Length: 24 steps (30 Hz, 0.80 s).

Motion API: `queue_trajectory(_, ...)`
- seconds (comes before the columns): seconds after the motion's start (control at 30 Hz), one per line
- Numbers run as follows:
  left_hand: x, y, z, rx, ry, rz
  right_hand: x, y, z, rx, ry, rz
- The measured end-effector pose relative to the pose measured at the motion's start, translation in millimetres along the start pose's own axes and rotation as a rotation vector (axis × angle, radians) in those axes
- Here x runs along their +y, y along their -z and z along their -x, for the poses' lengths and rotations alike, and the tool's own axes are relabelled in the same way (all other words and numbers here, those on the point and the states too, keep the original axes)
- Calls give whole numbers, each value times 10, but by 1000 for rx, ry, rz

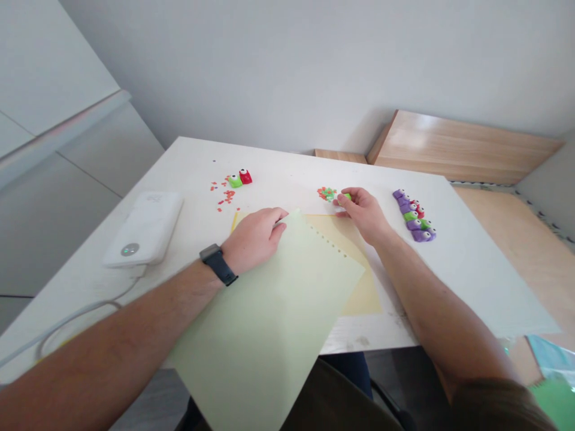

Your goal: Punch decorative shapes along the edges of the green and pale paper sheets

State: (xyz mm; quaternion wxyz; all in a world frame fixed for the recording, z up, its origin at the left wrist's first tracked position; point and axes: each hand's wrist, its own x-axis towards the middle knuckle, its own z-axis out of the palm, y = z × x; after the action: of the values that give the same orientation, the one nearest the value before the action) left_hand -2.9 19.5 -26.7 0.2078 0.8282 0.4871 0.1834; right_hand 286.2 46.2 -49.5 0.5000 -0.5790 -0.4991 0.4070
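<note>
Between the thumb and fingers of my left hand (254, 239) is the corner of a pale green sheet of paper (274, 317), which slants down past the table's front edge. A row of punched holes runs along its right side. My right hand (366, 216) pinches a small bright green piece (347, 196), mostly covered by the fingers. Just left of those fingertips lies a little heap of green and orange bits (327, 193). A yellow sheet (366, 296) lies on the table, partly hidden under the green one.
Green and red figures with eyes (240, 178) stand at the back left near scattered red bits (228, 196). Purple, green and red ones (413, 216) form a row on the right. A white power bank (146, 230) with a cable (94, 306) rests on the left of the white table (471, 287).
</note>
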Motion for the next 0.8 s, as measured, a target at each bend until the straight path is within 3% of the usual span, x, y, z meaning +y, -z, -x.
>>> queue_trajectory(0.13,3,6,1,0,5,1,-73,-12,26,17,-12,-72)
queue_trajectory(0.47,5,45,10,41,25,53,-167,292,167,53,25,-46)
queue_trajectory(0.6,-18,80,0,76,33,70,-217,300,242,-55,-12,-38)
queue_trajectory(0.8,-48,178,-16,129,94,102,-264,442,368,-324,-73,44)
